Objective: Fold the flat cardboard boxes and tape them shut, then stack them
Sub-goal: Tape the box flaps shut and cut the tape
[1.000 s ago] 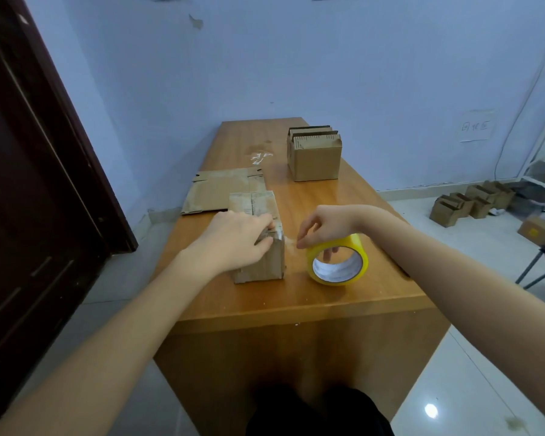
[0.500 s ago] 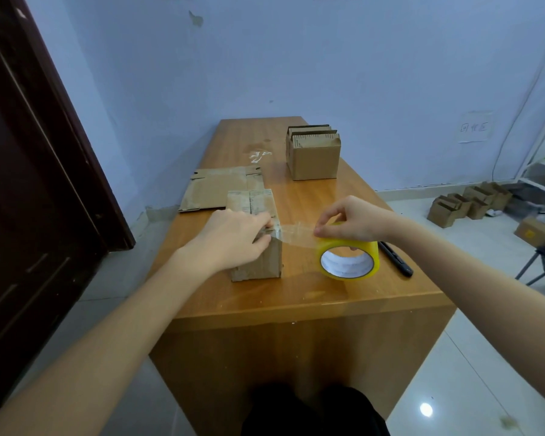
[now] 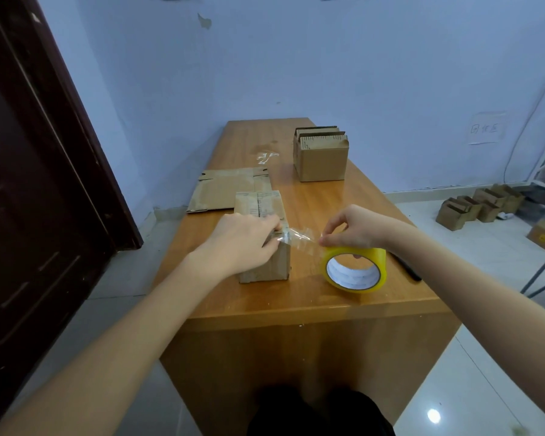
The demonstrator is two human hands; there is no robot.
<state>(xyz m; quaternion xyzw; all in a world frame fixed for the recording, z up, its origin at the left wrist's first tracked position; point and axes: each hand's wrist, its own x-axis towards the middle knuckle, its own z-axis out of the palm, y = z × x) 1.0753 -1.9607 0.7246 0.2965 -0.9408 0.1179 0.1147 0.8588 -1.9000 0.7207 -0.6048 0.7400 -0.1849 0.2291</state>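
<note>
Against a blue wall, the wooden table [image 3: 312, 297] is carrying one folded box [image 3: 265, 243] near its front edge, where the left hand [image 3: 244, 239] is pressing clear tape [image 3: 299, 239] onto the lid while the right hand [image 3: 354, 229] is pinching that strip above one yellow roll [image 3: 354, 269] (bare tabletop lying in front).

Left hand [image 3: 244, 243] is pressing the end of a clear tape strip [image 3: 299, 239] onto the top corner of the small box [image 3: 265, 234] on the wooden table [image 3: 312, 297]. Right hand [image 3: 353, 229] pinches the strip right above the yellow tape roll [image 3: 354, 269]. Flat cardboard [image 3: 227, 190] lies behind the box, another box [image 3: 321, 158] sits farther back, and a black pen [image 3: 408, 269] lies beside the roll.
</note>
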